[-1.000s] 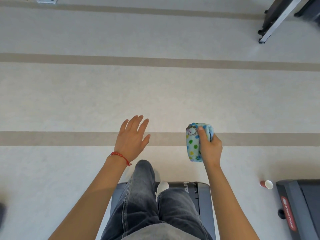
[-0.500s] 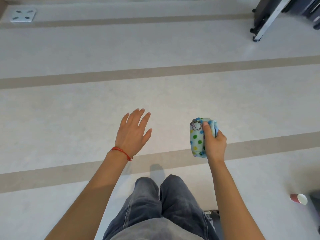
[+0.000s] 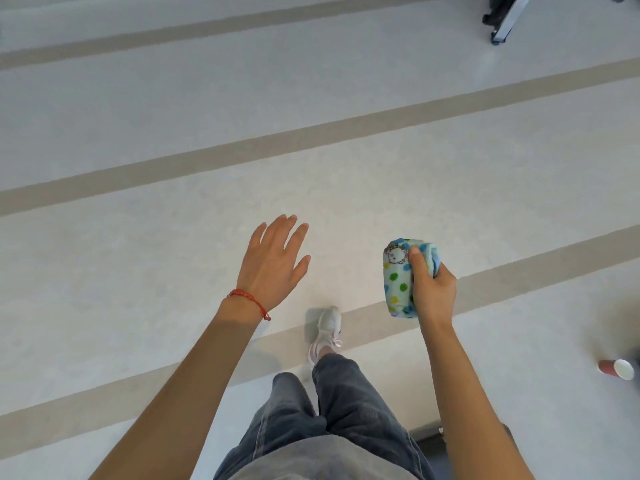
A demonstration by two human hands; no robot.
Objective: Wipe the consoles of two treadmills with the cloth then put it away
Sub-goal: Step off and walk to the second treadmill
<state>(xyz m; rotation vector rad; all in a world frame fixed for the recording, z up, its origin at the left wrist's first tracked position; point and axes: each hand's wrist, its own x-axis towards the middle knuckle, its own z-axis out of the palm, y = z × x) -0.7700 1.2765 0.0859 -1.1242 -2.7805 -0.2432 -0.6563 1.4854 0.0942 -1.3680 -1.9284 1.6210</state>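
Head view, nearest first: your jeans (image 3: pixel 322 420) fill the bottom edge and one pale shoe (image 3: pixel 327 329) steps forward onto a tan stripe of the floor (image 3: pixel 138 116). A second ago the end of a treadmill deck lay under your legs and another sat at the lower right; now only a dark sliver shows by your right forearm. That suggests you have stepped off the machine and are walking across open floor. No console is in sight, so I cannot tell whether you are heading for the second treadmill or going to put the cloth away.

Your left hand (image 3: pixel 273 261), with a red bracelet (image 3: pixel 247 299) at the wrist, hovers with fingers spread and straight, holding nothing. Your right hand (image 3: pixel 431 289) grips the cloth (image 3: pixel 398 278), folded into a thick bundle: the thumb presses across its dotted face and the fingers wrap behind, so the bundle stands upright, mostly to the thumb side of the palm.

A red paper cup (image 3: pixel 618 368) lies on its side at the right, well apart from you. Far off, top right, stands a dark machine base (image 3: pixel 502 19).
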